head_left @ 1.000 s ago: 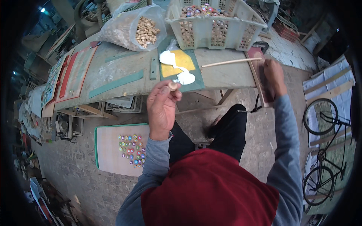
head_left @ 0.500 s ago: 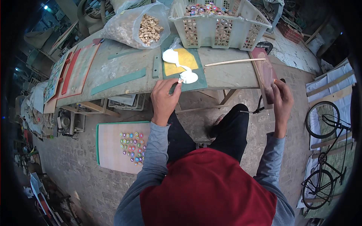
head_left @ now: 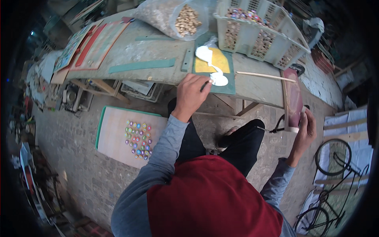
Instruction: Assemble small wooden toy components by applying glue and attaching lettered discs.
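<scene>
My left hand [head_left: 191,96] is at the table's front edge with thumb and fingers pinched. Its fingertips meet the near puddle of thick white paste [head_left: 220,79]; a small dark shape shows by the thumb, too unclear to name. The paste trails back to a larger blob on a yellow sheet [head_left: 222,62], which lies on a green board [head_left: 229,87]. Off to the right, my right hand [head_left: 306,130] is raised with its fingers closed together around something small and pale. It hovers beside a dark red board [head_left: 293,102] that juts out past the table edge.
A thin wooden stick [head_left: 264,76] lies between the two boards. Behind stand a plastic crate [head_left: 246,49] of small coloured pieces and a clear bag [head_left: 158,17] of wooden pieces. On the floor at left, a green-edged panel [head_left: 110,138] carries several round lettered discs [head_left: 138,134].
The whole view has shifted, so the table sits further right. My left fingertips have come onto the paste puddle. My right hand has moved lower beside the dark red board.
</scene>
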Tool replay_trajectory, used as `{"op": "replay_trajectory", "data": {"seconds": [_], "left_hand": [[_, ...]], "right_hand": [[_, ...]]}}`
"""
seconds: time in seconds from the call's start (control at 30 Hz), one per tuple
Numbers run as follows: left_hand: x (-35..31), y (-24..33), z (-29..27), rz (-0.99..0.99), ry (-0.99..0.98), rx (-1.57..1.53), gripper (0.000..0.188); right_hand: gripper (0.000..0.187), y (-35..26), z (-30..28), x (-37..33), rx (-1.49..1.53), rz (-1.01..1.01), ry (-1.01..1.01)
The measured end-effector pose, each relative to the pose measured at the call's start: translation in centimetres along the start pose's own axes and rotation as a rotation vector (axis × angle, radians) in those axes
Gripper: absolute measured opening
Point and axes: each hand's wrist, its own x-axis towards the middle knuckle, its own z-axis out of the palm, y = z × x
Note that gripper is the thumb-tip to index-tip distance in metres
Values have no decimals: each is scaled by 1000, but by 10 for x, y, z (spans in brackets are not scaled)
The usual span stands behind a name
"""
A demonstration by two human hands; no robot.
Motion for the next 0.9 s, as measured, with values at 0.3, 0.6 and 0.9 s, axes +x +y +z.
{"op": "replay_trajectory", "data": {"seconds": [0.3, 0.6, 0.9], "left_hand": [[-8, 19, -16, -428, 216, -418, 19], [-26, 40, -62, -604, 104, -1438, 27], [-35, 65, -77, -498, 50, -1354, 24]], "right_hand": [[21, -20, 16, -26, -2, 75, -7], [31, -83, 104, -58, 809, 202, -413], [38, -136, 151, -69, 1211, 379, -730]]}}
